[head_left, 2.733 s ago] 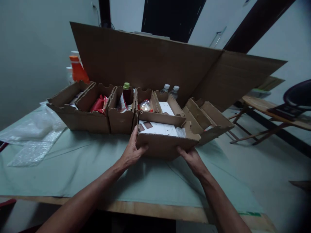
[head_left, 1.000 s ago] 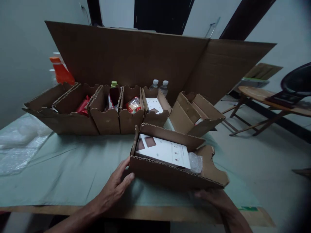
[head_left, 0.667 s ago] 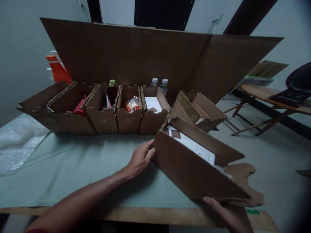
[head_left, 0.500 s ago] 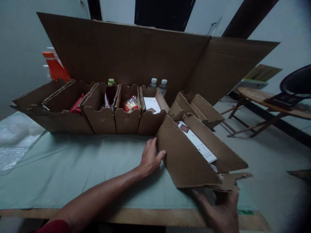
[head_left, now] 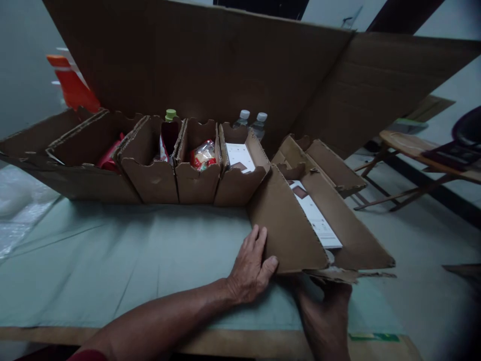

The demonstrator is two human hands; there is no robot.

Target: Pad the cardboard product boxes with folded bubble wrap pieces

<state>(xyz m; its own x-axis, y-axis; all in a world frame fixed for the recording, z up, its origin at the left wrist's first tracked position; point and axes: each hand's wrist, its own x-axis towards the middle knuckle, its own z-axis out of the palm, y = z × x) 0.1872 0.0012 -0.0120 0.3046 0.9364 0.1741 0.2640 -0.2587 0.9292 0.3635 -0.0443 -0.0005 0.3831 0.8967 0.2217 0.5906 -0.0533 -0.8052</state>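
Observation:
An open-topped cardboard bin sits at an angle on the right of the table, its near end torn and ragged. Inside it lies a white printed box with a brown picture on it. My left hand rests against the bin's left side, fingers stretched out and thumb apart. Under the bin's near end is my right hand, supporting it from below; its fingertips are hidden. The far left corner of this bin meets a row of similar bins, the closest being a cardboard bin with a white printed carton.
Further bins hold a red-and-clear food packet and a red packet. Behind stand a tall cardboard panel and two clear bottles. Bubble wrap lies left on the green tablecloth. A wooden chair stands right.
My left hand has slid along the bin's side toward its near end. The bin's near end sits slightly farther from me, with my right hand still under it. The camera view has shifted.

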